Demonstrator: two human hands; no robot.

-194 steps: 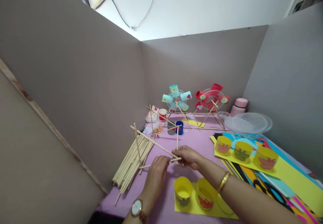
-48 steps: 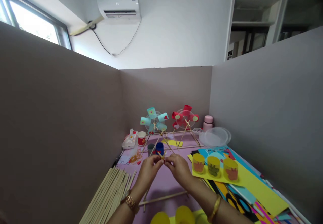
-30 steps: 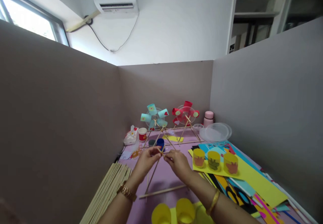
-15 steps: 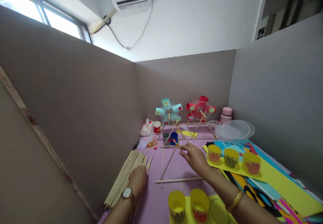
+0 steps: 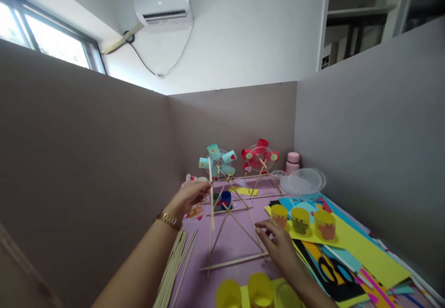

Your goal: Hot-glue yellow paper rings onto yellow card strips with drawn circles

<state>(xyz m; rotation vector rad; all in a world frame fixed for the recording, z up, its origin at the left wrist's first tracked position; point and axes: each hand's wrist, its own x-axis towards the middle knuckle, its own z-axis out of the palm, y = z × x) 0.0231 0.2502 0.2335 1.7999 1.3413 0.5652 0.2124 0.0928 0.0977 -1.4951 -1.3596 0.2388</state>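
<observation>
My left hand (image 5: 193, 196) is closed round a thin wooden stick (image 5: 212, 206), held nearly upright over the left side of a stick frame. This frame (image 5: 234, 261) is built of pale wooden sticks, with slanted legs crossing at the top and a bar along the front. My right hand (image 5: 276, 241) is at the frame's right side, its thumb and forefinger pinched close at a slanted leg. Below my left arm lies a bundle of loose wooden sticks (image 5: 172, 271). Yellow paper cups (image 5: 260, 289) stand in front of the frame.
Behind stand two model Ferris wheels, one light blue (image 5: 213, 152) and one red (image 5: 262, 146). Yellow cups (image 5: 301, 220) rest on coloured paper at right, near black scissors (image 5: 328, 271). Clear plastic lids (image 5: 308, 180) and a pink bottle (image 5: 293, 162) are farther back. Grey partitions (image 5: 365, 127) enclose the table.
My left hand has risen from the bundle with a stick and moved forward to the frame. My right hand has left the frame's top for its right side. The view has turned rightward.
</observation>
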